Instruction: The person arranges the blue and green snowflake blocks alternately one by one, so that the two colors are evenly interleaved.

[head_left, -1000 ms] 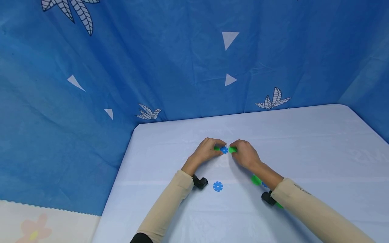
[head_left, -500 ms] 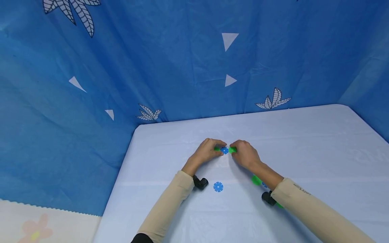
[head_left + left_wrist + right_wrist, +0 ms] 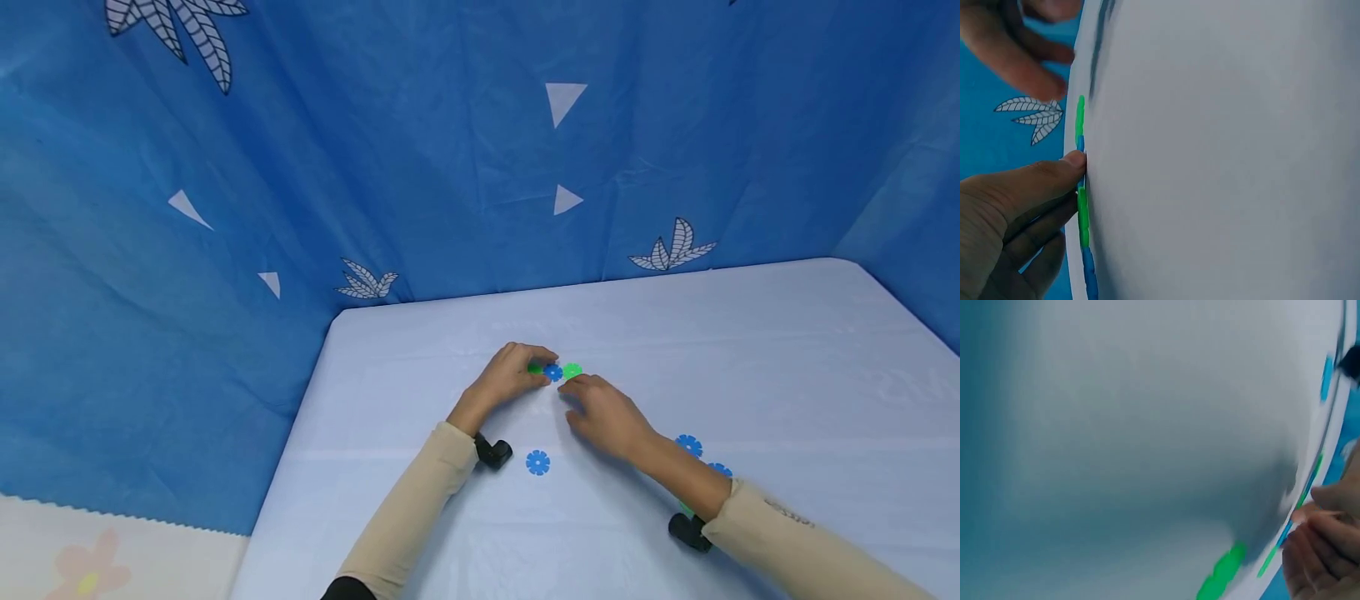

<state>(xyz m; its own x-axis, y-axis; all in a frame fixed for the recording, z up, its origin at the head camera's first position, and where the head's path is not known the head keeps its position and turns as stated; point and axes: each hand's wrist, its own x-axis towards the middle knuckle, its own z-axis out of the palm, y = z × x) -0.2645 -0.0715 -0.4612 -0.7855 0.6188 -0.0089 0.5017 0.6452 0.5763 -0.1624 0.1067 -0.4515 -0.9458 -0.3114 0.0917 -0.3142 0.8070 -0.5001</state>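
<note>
In the head view my left hand pinches a blue notched disc between thumb and fingers. It belongs to a row of interlocking discs. A green disc adjoins it on the right, and another green disc shows partly behind the left fingers. The left wrist view gives the row edge-on, with my thumb on the blue disc; a green one and a blue one continue below. My right hand hovers just below the right-end green disc, fingers loosely bent, holding nothing.
A loose blue disc lies on the white table between the forearms. By the right forearm lie blue discs and a partly covered green disc. Black wrist cameras hang beneath both wrists. A blue curtain stands behind.
My right hand has let go of the right-end green disc and drawn back down and to the right. Blue discs beside its forearm have come into sight. The left hand stays put.
</note>
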